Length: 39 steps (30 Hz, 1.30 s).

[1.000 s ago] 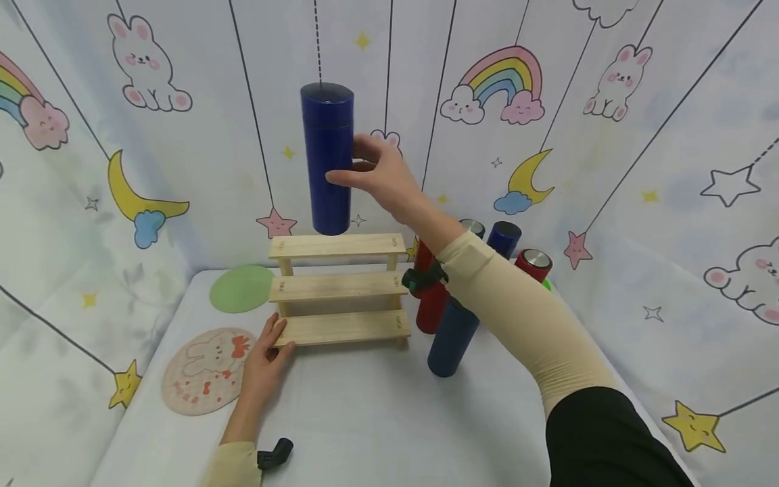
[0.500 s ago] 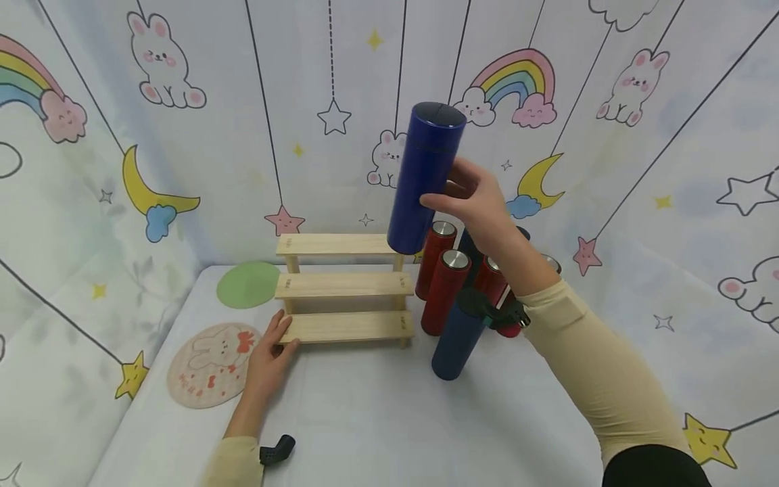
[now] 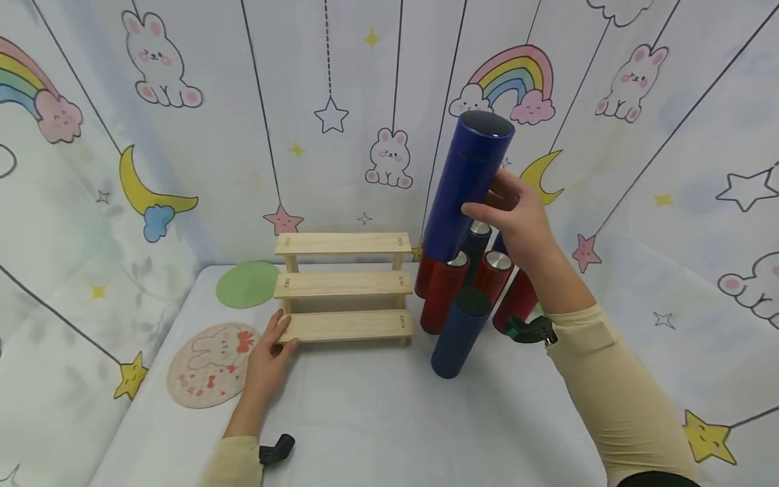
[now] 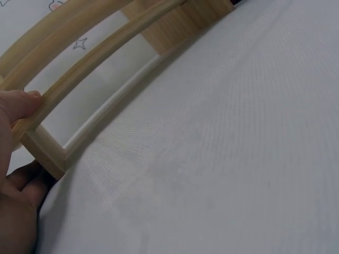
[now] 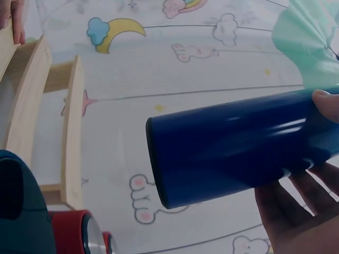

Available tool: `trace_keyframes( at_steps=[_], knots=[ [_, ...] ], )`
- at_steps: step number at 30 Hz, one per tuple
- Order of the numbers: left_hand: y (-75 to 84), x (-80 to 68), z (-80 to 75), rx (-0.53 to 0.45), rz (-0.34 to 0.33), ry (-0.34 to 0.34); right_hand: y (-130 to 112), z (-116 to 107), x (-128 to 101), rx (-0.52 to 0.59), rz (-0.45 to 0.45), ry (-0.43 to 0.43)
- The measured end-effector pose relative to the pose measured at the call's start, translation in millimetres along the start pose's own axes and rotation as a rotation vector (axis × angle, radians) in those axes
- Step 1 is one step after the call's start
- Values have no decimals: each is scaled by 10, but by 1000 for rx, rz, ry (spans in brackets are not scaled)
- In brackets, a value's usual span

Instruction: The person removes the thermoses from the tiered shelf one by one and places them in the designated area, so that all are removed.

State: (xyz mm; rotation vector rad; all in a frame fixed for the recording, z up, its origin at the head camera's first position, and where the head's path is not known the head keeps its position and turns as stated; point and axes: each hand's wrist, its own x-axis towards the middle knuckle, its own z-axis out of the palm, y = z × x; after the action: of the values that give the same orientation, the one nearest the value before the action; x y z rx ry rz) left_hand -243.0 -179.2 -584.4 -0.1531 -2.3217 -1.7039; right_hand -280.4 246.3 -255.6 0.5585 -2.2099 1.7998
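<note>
My right hand (image 3: 525,226) grips a shiny blue thermos bottle (image 3: 468,186) from its right side, thumb in front. The bottle leans with its dark lid up and to the right, raised above a group of bottles on the table. In the right wrist view the blue thermos (image 5: 228,151) lies between the thumb and several fingers. My left hand (image 3: 268,355) holds the left end of a three-tier wooden shelf (image 3: 343,285) at the lowest board. The left wrist view has the thumb on the front bar and the fingers by the shelf's leg (image 4: 45,152).
Right of the shelf, several bottles stand close together: a matte blue one (image 3: 460,338) in front, red ones (image 3: 443,297) with steel lids, and dark blue ones behind. A green round mat (image 3: 247,285) and a rabbit-print mat (image 3: 207,368) lie on the left. A printed curtain (image 3: 341,61) hangs behind.
My right hand has carried the blue thermos from above the shelf rightward and slightly down, over the other bottles, tilting it. The left hand stays on the shelf.
</note>
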Motion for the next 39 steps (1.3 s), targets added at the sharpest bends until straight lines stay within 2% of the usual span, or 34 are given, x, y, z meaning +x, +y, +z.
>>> trace_keyframes(
  at_steps=[7,12,15,22,28,33,39],
  knots=[
    [46,-7,-5,-4,-13,-5,16,-112,-142,-36,8,31],
    [49,-10,1,-8,-39,-8,43,-213,-200,-11,-4,53],
    [45,-13,8,-4,-50,-14,62,-302,-265,-46,12,69],
    [41,-14,11,3,-25,0,100,-499,-454,-176,53,78],
    [35,-12,-1,0,-11,5,177,-655,-565,-145,48,78],
    [28,-14,5,-24,4,1,253,-797,-667,-176,70,93],
    [29,-13,-6,-3,-16,7,354,-937,-774,-237,97,93]
  ],
)
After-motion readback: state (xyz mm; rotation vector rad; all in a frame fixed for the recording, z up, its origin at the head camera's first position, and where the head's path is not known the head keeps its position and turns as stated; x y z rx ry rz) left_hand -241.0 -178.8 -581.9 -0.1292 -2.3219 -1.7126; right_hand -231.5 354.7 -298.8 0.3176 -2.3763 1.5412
